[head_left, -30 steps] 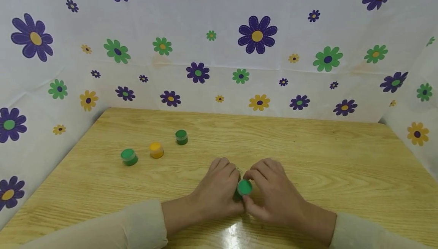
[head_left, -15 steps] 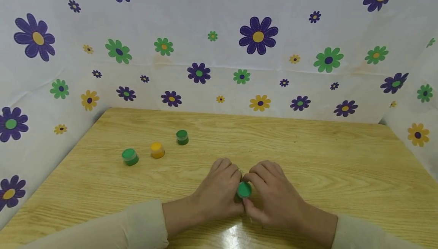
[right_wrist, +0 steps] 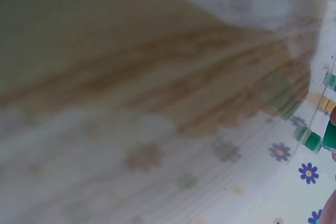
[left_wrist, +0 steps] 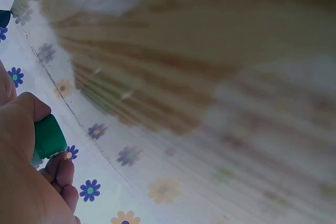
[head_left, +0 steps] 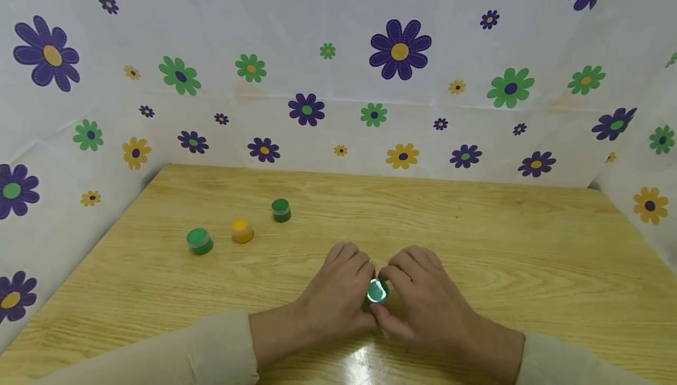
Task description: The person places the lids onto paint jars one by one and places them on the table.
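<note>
Low in the middle of the head view, a small green paint jar (head_left: pixel 377 291) is held between both hands. My left hand (head_left: pixel 338 291) grips it from the left; in the left wrist view the jar's green side (left_wrist: pixel 50 136) shows between thumb and fingers. My right hand (head_left: pixel 423 297) pinches the jar's top rim from the right, with thumb in front and index finger behind. A bright glare lies on the jar's top. Only an edge of the jar (right_wrist: pixel 330 137) shows in the right wrist view, where most of the right hand is cut off.
On the wooden table (head_left: pixel 502 244), a green jar (head_left: pixel 199 241), a yellow jar (head_left: pixel 242 230) and a darker green jar (head_left: pixel 281 210) stand upright at the left. A white flowered cloth (head_left: pixel 328 79) hangs behind the table and along both sides.
The top of the held jar, plain green before, now shows a bright glare. The right thumb has shifted slightly left along its rim. The other jars stay in place; the view shifts slightly.
</note>
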`<state>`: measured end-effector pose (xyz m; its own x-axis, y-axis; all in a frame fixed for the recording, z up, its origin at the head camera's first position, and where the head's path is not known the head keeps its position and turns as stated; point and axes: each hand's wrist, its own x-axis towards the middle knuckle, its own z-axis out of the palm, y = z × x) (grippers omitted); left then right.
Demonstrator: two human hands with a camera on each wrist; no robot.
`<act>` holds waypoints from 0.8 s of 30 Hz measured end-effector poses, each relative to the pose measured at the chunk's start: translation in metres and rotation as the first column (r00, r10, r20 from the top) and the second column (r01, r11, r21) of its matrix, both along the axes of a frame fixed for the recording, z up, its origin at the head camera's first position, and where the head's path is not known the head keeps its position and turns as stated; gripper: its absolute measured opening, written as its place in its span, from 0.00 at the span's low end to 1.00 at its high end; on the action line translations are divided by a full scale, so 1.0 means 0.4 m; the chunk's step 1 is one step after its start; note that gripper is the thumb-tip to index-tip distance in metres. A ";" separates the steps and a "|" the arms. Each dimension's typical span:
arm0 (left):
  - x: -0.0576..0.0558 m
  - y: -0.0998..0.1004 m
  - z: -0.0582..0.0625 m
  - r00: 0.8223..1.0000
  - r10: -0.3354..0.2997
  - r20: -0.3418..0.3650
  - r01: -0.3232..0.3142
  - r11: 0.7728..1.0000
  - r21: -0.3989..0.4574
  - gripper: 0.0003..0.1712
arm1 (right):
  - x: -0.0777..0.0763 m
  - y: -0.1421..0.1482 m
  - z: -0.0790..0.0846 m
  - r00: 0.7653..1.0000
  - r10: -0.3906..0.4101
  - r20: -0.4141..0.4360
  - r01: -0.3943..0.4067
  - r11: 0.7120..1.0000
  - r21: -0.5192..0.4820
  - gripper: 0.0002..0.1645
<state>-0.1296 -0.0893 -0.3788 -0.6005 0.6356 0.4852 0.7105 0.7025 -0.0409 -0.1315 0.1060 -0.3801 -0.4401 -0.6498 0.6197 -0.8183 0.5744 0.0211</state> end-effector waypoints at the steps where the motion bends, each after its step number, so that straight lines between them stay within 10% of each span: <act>1: 0.000 0.000 0.002 1.000 0.002 0.005 -0.002 1.000 -0.004 0.24 | 0.000 0.000 0.000 1.000 -0.001 -0.005 0.001 1.000 -0.006 0.22; 24: -0.001 -0.003 0.001 1.000 -0.006 -0.009 0.006 1.000 0.015 0.27 | 0.009 0.003 0.007 0.996 -0.017 0.085 0.019 1.000 -0.017 0.22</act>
<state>-0.1299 -0.0903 -0.3784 -0.5923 0.6315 0.5003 0.7142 0.6990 -0.0367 -0.1281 0.1070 -0.3772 -0.5034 -0.6305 0.5908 -0.8061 0.5888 -0.0584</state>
